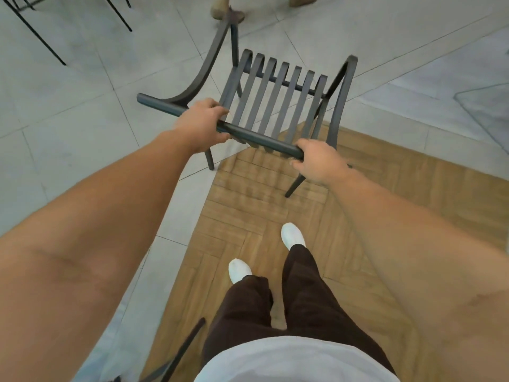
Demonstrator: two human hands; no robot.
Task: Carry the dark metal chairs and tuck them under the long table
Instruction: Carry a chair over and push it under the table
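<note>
Dark metal, slatted — the chair (pixel 275 103) sits straight ahead, its legs over the seam where grey tile (pixel 82 119) meets wood-patterned flooring (pixel 371 216). Both hands clamp its round top rail (pixel 248 133), set apart: the left hand (pixel 202 124) has fingers curled over near the middle, the right hand (pixel 316 161) wraps the rail's end. White shoes (pixel 293 235) stand on the wood below — thin black legs (pixel 41 31) of other furniture show at top left.
</note>
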